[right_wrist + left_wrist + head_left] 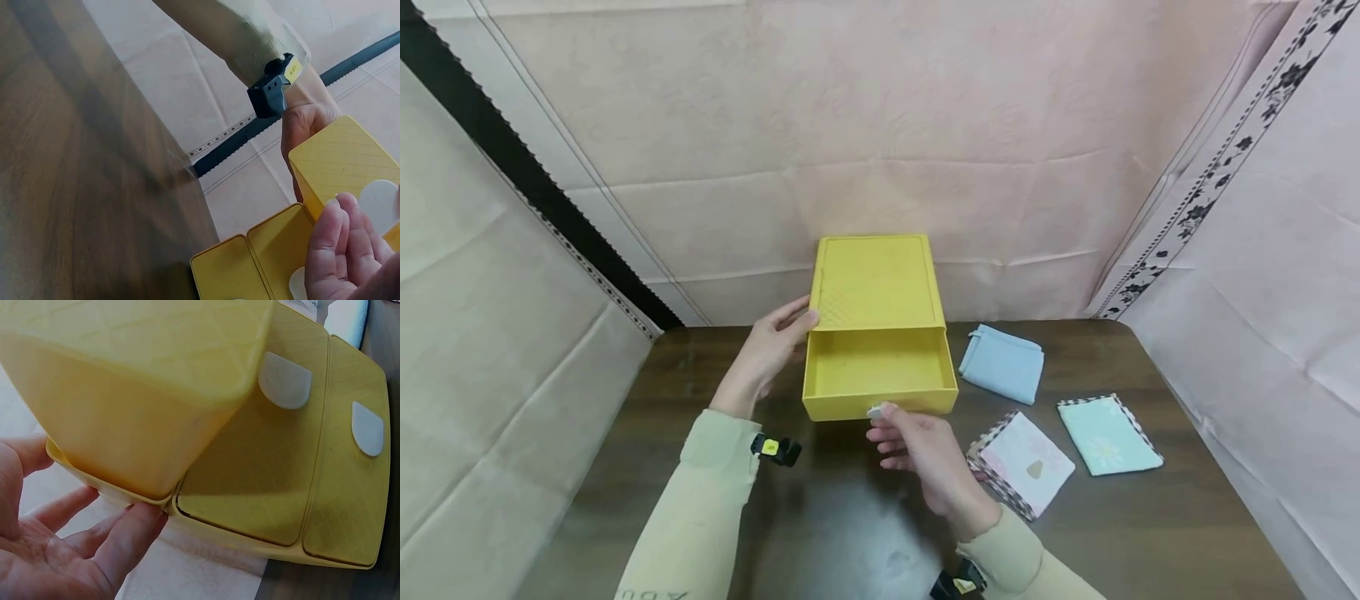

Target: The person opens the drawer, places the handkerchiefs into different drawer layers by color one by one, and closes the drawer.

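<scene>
A yellow drawer box (876, 283) stands at the back of the table, its top drawer (842, 406) pulled out toward me. The bare inside of that drawer shows. My right hand (928, 454) pinches the drawer's white pull tab (874, 412) between thumb and fingers. Against the box's left side rests my left hand (772, 350), thumb near the top front edge, fingers fairly straight along the side wall. In the left wrist view, two lower drawers (250, 456) with white tabs are closed beneath the open one.
Folded cloths lie on the brown table (850, 533), right of the box: a light blue one (1002, 364), a white one with checked edging (1026, 464) and a mint one (1108, 437). Pale fabric walls (887, 125) enclose the back and sides.
</scene>
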### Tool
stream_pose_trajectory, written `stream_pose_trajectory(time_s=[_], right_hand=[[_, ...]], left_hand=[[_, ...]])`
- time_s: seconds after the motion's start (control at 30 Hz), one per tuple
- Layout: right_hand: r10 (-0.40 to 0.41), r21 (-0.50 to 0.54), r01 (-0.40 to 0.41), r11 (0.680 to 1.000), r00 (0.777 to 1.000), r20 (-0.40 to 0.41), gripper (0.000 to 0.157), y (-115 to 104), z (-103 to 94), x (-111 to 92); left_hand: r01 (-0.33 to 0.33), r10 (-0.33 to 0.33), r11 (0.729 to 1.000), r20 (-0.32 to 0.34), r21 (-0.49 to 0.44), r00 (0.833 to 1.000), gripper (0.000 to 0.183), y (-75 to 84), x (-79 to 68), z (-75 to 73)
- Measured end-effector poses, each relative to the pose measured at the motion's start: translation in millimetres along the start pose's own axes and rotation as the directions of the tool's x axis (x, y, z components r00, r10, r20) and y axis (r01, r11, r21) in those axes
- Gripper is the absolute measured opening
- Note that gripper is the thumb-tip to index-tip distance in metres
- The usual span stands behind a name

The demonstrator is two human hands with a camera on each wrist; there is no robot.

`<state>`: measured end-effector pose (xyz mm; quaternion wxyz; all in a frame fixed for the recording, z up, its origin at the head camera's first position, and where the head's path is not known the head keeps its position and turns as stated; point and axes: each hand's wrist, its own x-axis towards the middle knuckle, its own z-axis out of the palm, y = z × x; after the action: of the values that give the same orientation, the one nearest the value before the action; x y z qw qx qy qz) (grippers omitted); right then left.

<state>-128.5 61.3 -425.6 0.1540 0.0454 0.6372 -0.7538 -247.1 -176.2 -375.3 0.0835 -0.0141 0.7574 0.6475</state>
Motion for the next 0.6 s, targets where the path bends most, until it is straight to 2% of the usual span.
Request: stream_pose_trajectory(time_s=[0.27,0.6], right_hand=[[-0.012,-0.009,0.012,1.000,1.000,0.002,0.047,4,7.4,-12],[-0.005,-0.005,0.005,1.000,1.000,0.012,0.046,8,7.0,-18]], left_hand=[[-0.002,0.002,1.000,0.004,0.002,1.000,0.067,-5.4,-0.8,-8.3],[-0.009,0.009,1.000,0.012,-0.009,1.000,0.066,-6.4,3.7,-4.4]])
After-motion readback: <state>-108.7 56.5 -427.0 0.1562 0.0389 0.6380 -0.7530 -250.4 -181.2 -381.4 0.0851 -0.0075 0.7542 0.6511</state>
